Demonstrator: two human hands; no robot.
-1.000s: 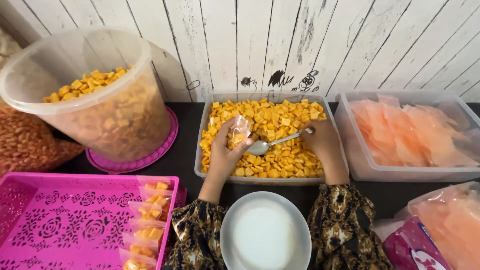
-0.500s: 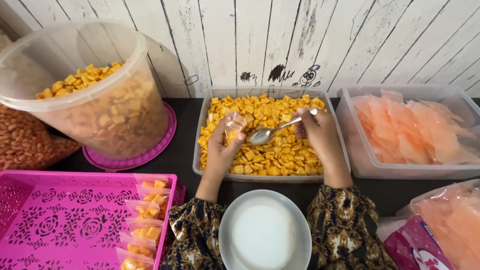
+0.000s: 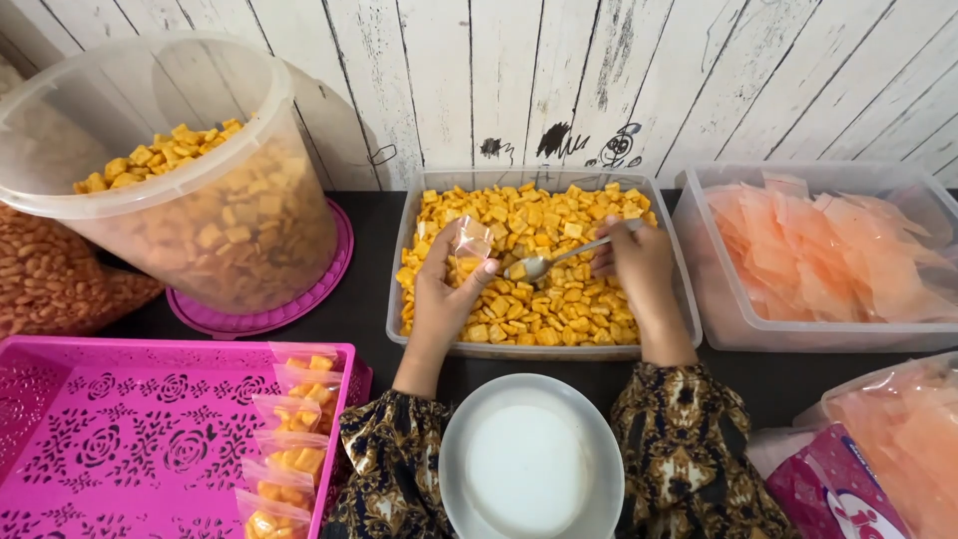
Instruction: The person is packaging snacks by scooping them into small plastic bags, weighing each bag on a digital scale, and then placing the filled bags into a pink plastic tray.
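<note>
Filling is in hand: left hand point(image 3: 442, 289) fingers pinch a small clear bag point(image 3: 469, 243) over the cracker tub point(image 3: 544, 344); right hand point(image 3: 639, 265) fingers grip a loaded spoon point(image 3: 544, 262), needing a steady tip into the bag's mouth.

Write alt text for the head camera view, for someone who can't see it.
A left hand holds a small clear bag while the right hand brings a metal spoon to it, over a clear tub of orange square crackers. A pink tray holds filled bags.
</note>
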